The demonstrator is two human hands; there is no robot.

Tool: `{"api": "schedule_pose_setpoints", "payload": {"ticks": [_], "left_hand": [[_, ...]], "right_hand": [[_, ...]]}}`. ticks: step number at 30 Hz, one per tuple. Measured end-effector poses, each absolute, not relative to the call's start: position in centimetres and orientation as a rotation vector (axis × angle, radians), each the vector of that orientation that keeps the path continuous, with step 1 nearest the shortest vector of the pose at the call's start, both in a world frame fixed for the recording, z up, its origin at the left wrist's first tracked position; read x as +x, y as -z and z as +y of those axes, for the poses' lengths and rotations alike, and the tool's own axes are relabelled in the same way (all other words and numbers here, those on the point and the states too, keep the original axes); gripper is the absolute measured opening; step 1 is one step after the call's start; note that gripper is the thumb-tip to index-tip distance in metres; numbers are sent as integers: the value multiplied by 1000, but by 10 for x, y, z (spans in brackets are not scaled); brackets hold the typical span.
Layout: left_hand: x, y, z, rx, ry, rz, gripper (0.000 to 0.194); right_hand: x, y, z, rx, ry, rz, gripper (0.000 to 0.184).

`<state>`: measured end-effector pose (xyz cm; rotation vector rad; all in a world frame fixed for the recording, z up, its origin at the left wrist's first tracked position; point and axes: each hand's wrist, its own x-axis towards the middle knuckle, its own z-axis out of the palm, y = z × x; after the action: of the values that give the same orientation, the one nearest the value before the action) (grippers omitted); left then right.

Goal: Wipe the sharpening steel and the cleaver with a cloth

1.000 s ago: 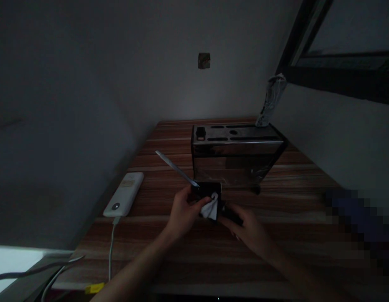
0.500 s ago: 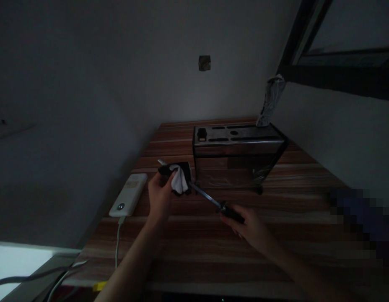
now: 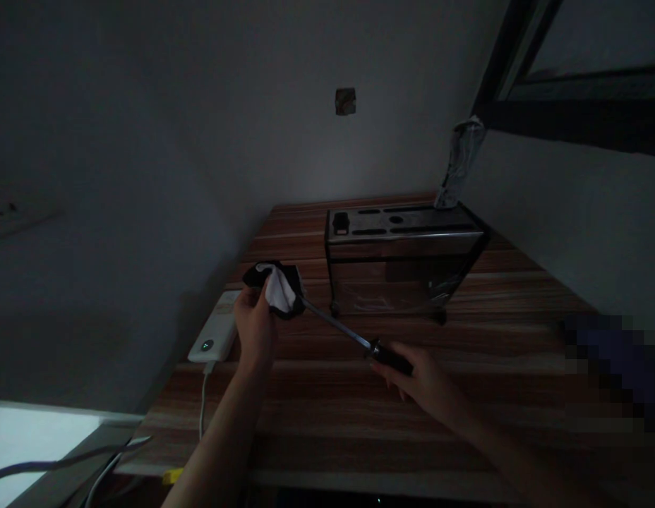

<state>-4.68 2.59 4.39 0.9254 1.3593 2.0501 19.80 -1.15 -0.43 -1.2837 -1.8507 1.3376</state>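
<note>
In my right hand (image 3: 420, 377) is the black handle of a sharpening steel (image 3: 338, 324), its thin metal rod slanting up to the left. My left hand (image 3: 255, 321) pinches a black and white cloth (image 3: 279, 291) wrapped around the far part of the rod. The cloth hides the rod's tip. Just behind and to the right stands a knife block (image 3: 404, 243) with a slotted metal top and a see-through front; both hands are apart from it.
A white power bank (image 3: 214, 335) with a cable plugged in lies by my left wrist. The wood-grain table (image 3: 327, 416) meets walls at the back and sides. A plastic-wrapped strip (image 3: 459, 162) rises behind the knife block. Something yellow (image 3: 172, 475) sits at the front edge.
My left hand and the cloth have slid left along the rod towards its tip, which stuck out past the cloth before and is now covered. The right hand has hardly moved.
</note>
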Motion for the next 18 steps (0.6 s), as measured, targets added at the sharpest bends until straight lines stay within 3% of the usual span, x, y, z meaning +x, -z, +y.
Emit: {"api": "schedule_pose_setpoints", "payload": {"ticks": [18], "left_hand": [[-26, -37, 11, 1108, -1939, 1504, 22]], "right_hand": [[203, 8, -12, -1184, -1200, -1931, 21]]}}
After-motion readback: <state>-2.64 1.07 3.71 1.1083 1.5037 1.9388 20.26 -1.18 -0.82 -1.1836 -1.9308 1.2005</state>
